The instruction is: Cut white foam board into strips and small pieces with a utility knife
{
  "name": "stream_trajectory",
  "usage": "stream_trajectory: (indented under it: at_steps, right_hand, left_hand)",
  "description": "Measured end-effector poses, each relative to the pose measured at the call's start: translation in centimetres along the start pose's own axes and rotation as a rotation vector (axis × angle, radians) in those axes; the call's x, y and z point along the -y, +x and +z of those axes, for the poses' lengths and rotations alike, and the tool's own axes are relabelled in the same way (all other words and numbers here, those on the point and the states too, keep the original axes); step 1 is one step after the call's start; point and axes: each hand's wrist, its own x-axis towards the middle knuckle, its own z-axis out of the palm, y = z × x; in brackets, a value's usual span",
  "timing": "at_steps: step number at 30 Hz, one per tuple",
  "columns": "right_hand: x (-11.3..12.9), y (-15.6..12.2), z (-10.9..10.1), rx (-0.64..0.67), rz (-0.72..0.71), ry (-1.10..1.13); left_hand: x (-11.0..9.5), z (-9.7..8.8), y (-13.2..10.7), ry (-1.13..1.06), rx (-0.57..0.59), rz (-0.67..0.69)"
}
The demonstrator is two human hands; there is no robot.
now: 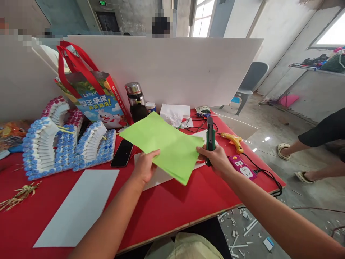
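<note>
My left hand (147, 166) is clamping the near edge of the green sheets (161, 140) above the red counter (172, 212); my right hand (217, 158) is pinching their right corner while gripping a green-and-black tool (210, 138). A bag (98, 102) reading "雪王承诺 真茶真果!" is standing behind. Red surface is stretching toward the counter's front edge.

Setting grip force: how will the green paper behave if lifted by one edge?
The green paper is probably light and bendy, given its thin edges. It lies fairly flat between left hand and right hand, so it may have some stiffness. Edges look doubled at the near corner; layers could slide apart.
</note>
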Motion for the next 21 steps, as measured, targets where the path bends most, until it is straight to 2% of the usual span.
stream_trajectory:
  at_steps: [2,5,8,10,14,18,21]
  right_hand:
    - [1.3,0.6,-1.3,0.012,0.022,0.005]
    - [2.8,1.7,-2.5,0.193,0.128,0.039]
    - [2.7,1.8,-1.5,0.344,0.185,-0.005]
    - [2.1,1.4,0.0,0.347,0.14,-0.022]
    - [0.7,0.7,2.1,0.251,0.101,0.082]
    - [-0.3,1.4,1.2,0.223,0.189,0.202]
    - [-0.4,1.9,0.1,0.218,0.252,0.156]
  left_hand:
    - [-1.1,-1.7,0.1,0.026,0.119,-0.053]
    - [-2.7,-3.7,-0.5,0.116,0.232,-0.177]
    - [-3.1,-4.4,-1.0,0.166,0.304,-0.224]
    - [-2.8,-4.7,-1.0,0.204,0.367,-0.25]
    - [-2.0,-6.1,-0.8,0.231,0.453,-0.25]
    - [-1.7,-7.7,-0.8,0.249,0.507,-0.198]
    - [-1.9,-7.8,-1.1,0.279,0.503,-0.124]
